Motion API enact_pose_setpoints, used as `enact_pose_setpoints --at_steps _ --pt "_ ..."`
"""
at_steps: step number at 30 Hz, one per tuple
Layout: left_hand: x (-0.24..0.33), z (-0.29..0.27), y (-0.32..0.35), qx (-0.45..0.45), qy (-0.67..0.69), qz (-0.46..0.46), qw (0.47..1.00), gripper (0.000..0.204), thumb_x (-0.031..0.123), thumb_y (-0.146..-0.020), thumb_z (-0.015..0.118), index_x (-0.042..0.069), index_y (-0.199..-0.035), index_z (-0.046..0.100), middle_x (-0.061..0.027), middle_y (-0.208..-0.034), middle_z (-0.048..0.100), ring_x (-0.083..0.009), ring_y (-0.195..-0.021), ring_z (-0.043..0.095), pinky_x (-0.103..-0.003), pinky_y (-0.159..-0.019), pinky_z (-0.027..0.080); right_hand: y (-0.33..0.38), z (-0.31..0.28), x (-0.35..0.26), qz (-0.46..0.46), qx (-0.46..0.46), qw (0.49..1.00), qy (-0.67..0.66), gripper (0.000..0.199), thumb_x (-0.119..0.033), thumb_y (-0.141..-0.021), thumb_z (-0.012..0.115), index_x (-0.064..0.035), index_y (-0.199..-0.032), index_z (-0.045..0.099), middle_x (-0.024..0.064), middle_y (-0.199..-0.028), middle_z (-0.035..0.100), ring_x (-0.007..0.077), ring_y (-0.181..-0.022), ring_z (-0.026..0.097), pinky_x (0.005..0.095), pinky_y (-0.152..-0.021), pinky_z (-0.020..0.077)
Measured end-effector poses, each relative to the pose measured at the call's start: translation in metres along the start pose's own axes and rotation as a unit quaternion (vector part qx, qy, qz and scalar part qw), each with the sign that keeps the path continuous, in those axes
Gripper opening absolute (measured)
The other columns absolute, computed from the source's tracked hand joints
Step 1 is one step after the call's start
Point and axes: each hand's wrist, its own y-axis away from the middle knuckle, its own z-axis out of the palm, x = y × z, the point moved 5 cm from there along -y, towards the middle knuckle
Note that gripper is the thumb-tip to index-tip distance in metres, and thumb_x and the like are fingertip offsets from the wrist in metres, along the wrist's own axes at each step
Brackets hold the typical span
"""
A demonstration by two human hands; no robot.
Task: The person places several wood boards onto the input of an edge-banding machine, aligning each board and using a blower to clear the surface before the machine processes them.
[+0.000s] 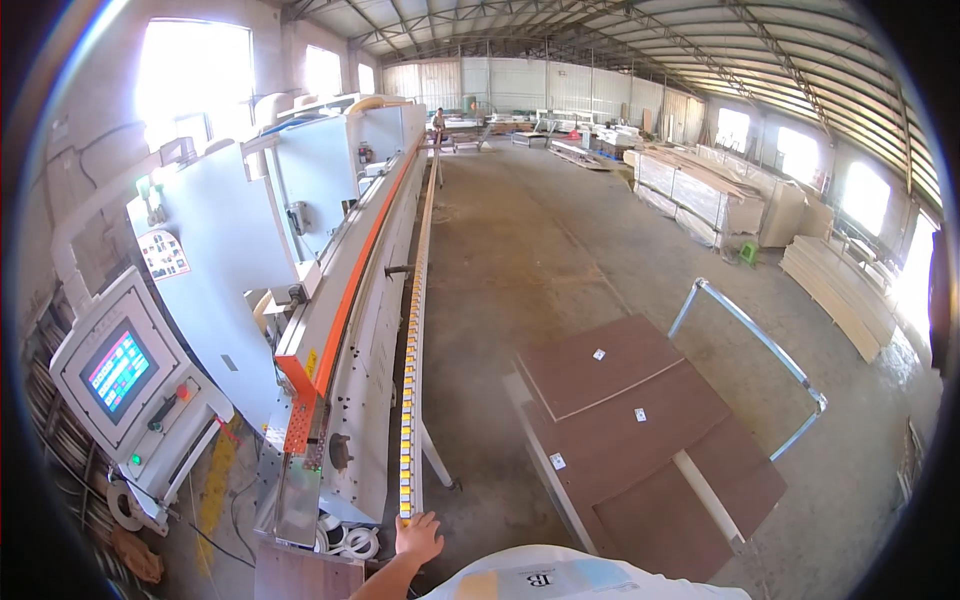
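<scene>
My left hand reaches in from the lower edge and rests at the near end of a long, narrow roller rail with yellow rollers. Its fingers are apart and lie by the rail's end, with nothing seen in them. Just left of the rail runs a long pale machine with an orange guide strip along its top. A brown board or surface shows at the machine's near end. Out of the picture is my right hand; the pale shirt fills the bottom.
On the left stands a control panel with a lit screen. Brown panels with white labels are stacked on the right, beside a metal frame handle. Board stacks and a green stool stand farther off. A person is far ahead.
</scene>
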Motion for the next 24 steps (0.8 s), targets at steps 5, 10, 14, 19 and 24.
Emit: enact_pose_setpoints --at_steps 5,10,14,19,24 --pt "-0.004 0.004 -0.012 -0.054 -0.075 0.006 0.996 0.030 0.040 -0.093 0.063 0.019 -0.105 0.081 0.0069 -0.121 0.076 -0.0175 -0.139 0.054 -0.069 -0.111 0.033 -0.002 0.012 0.016 0.011 -0.007 1.000 0.010 0.037 -0.042 -0.101 0.066 -0.0127 -0.119 0.081 0.0148 -0.113 0.078 0.0289 -0.106 0.075 0.0439 -0.093 0.0591" --pt "-0.001 0.002 -0.008 -0.094 -0.062 -0.005 0.994 0.031 0.043 -0.093 0.063 0.020 -0.100 0.082 0.0053 -0.110 0.079 -0.0175 -0.136 0.055 -0.071 -0.113 0.029 0.000 0.024 0.032 0.019 -0.016 0.999 0.024 0.038 -0.043 -0.101 0.066 -0.0131 -0.119 0.081 0.0151 -0.113 0.078 0.0294 -0.107 0.074 0.0445 -0.094 0.0589" --pt "0.000 -0.012 -0.004 -0.122 -0.004 0.026 0.992 0.033 0.047 -0.094 0.064 0.024 -0.107 0.083 0.0047 -0.112 0.079 -0.0179 -0.134 0.056 -0.073 -0.114 0.027 0.000 0.034 0.045 0.023 -0.027 0.998 0.042 0.038 -0.044 -0.101 0.066 -0.0134 -0.120 0.081 0.0153 -0.114 0.078 0.0297 -0.107 0.074 0.0449 -0.094 0.0587" --pt "0.001 -0.021 -0.004 -0.156 -0.038 0.033 0.986 0.035 0.049 -0.094 0.063 0.025 -0.109 0.084 0.0016 -0.111 0.079 -0.0212 -0.125 0.063 -0.073 -0.116 0.028 0.010 0.052 0.072 0.026 -0.041 0.997 0.063 0.039 -0.045 -0.101 0.066 -0.0138 -0.120 0.080 0.0156 -0.114 0.078 0.0302 -0.108 0.074 0.0455 -0.095 0.0585" --pt "0.005 -0.017 -0.010 -0.123 -0.008 0.014 0.992 0.029 0.039 -0.093 0.063 0.017 -0.093 0.082 -0.0044 -0.101 0.078 -0.0262 -0.110 0.069 -0.065 -0.114 0.035 0.016 0.077 0.107 0.007 -0.054 0.995 0.086 0.040 -0.046 -0.101 0.066 -0.0141 -0.120 0.080 0.0160 -0.115 0.078 0.0307 -0.109 0.074 0.0461 -0.095 0.0583"
